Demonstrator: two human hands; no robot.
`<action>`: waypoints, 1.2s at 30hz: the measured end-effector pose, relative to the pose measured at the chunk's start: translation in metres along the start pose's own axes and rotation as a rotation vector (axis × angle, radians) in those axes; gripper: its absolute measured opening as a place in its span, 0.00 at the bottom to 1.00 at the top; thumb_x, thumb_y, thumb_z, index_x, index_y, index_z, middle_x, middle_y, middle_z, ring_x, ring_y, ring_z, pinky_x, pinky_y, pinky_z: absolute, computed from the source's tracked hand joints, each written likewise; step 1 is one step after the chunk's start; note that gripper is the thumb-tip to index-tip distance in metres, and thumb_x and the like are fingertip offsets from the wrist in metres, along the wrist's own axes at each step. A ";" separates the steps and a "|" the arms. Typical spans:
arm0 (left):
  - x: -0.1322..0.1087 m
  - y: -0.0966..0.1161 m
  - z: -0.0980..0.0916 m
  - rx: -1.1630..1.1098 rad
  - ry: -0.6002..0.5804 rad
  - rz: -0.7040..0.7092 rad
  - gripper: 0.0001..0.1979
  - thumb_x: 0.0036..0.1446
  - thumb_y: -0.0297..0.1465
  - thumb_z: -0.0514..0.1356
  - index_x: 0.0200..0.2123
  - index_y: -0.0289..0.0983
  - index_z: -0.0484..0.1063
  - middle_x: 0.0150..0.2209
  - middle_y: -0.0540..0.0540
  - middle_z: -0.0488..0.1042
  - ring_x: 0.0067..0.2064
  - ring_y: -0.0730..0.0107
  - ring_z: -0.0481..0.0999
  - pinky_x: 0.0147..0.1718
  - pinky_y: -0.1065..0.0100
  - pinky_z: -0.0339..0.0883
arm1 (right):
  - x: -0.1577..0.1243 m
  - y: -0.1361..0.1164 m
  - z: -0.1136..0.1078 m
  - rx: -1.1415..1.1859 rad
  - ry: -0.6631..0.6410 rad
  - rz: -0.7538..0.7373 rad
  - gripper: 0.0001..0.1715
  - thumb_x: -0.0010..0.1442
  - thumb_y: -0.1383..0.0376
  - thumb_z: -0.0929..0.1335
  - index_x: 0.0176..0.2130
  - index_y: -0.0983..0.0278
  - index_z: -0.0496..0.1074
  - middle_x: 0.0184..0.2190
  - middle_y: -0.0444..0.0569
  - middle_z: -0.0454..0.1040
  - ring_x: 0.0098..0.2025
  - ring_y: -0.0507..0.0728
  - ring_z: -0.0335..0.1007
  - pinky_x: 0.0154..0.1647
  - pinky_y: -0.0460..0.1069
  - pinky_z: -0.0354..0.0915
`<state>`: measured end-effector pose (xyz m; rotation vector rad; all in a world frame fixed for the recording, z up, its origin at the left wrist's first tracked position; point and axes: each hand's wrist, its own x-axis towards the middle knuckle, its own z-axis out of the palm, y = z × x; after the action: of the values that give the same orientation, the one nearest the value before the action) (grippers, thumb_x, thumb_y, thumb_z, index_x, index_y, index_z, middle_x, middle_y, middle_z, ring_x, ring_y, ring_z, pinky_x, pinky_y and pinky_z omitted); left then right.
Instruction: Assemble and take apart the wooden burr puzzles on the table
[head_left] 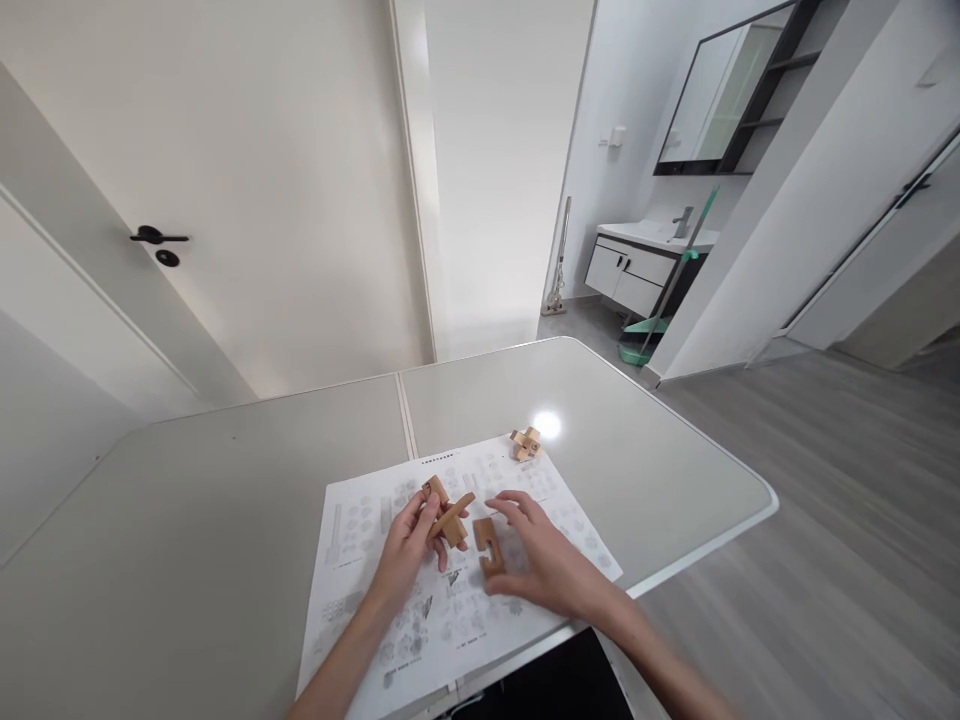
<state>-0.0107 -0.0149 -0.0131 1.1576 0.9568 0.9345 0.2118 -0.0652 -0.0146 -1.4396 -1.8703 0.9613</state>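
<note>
Wooden puzzle pieces, joined crosswise, are gripped in my left hand, with the thumb on top and fingers curled round below. A loose notched wooden piece is just to their right, over the printed sheet. My right hand curves round its right side with fingers and thumb spread apart. The thumb is close to the notched piece's near end; whether it touches cannot be made out. Under both hands lies the white instruction sheet, printed with small diagrams.
An assembled wooden burr puzzle rests at the sheet's far right corner. The pale table has a seam and a rounded right corner. A black object is below the front edge. Behind stand a door and a washbasin cabinet.
</note>
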 end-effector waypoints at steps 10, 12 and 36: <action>0.000 -0.002 0.004 0.084 -0.041 0.019 0.21 0.65 0.50 0.59 0.41 0.37 0.67 0.42 0.37 0.83 0.28 0.65 0.82 0.19 0.72 0.67 | -0.006 0.009 0.001 -0.063 -0.016 -0.136 0.48 0.53 0.61 0.79 0.67 0.53 0.61 0.65 0.52 0.66 0.66 0.68 0.60 0.66 0.62 0.62; -0.001 -0.002 0.005 0.109 -0.024 0.020 0.21 0.65 0.50 0.59 0.40 0.37 0.66 0.42 0.38 0.82 0.26 0.67 0.80 0.18 0.72 0.65 | -0.012 0.010 -0.002 -0.009 0.079 -0.085 0.48 0.56 0.58 0.78 0.68 0.53 0.58 0.67 0.54 0.63 0.67 0.67 0.60 0.66 0.63 0.61; -0.038 0.041 0.047 -0.001 -0.427 -0.466 0.19 0.62 0.47 0.60 0.32 0.36 0.68 0.20 0.53 0.72 0.11 0.86 0.53 0.11 0.74 0.38 | -0.058 -0.067 -0.082 -0.002 -0.104 -0.548 0.55 0.54 0.56 0.80 0.70 0.49 0.53 0.64 0.48 0.68 0.65 0.62 0.62 0.65 0.56 0.63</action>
<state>0.0178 -0.0584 0.0384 1.0158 0.8206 0.2962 0.2548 -0.1158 0.0853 -0.8097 -2.1742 0.7674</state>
